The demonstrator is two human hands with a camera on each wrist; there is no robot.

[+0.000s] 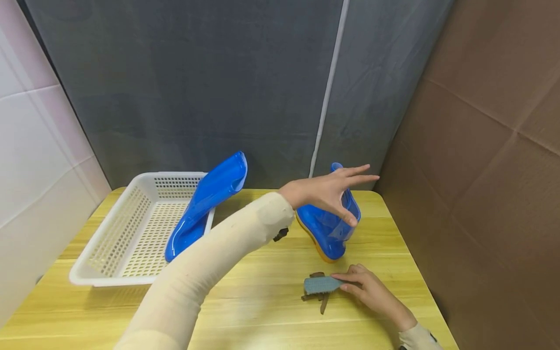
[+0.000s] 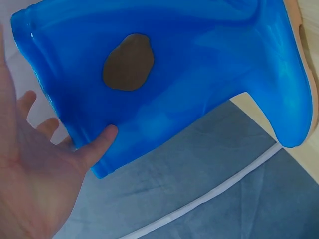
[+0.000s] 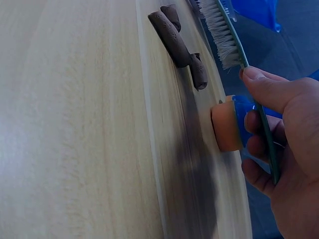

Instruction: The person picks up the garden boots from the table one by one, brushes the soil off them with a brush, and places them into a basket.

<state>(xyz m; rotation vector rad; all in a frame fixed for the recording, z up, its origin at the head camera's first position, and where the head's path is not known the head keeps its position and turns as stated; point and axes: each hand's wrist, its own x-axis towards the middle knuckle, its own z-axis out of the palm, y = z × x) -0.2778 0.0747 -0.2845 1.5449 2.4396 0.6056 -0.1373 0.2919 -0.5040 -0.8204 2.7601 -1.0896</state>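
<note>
My left hand (image 1: 328, 193) reaches across to a blue rain boot (image 1: 325, 228) with an orange sole, standing at the table's right. Its fingers and thumb are spread wide by the boot's top. In the left wrist view a brown patch (image 2: 128, 62) shows on the boot's shaft, and the thumb (image 2: 102, 144) overlaps the shaft near the rim; whether it touches cannot be told. My right hand (image 1: 372, 290) grips a scrubbing brush (image 1: 321, 285) by its thin handle. White bristles (image 3: 219, 37) face the table, above several brown clay-like rolls (image 3: 172, 40).
A white perforated plastic basket (image 1: 115, 281) stands on the left of the wooden table (image 1: 245, 311). Another blue boot (image 1: 210, 189) leans over its right rim, shaft pointing up and right. A dark curtain (image 1: 197, 87) hangs behind; a brown one (image 1: 490, 146) borders the right.
</note>
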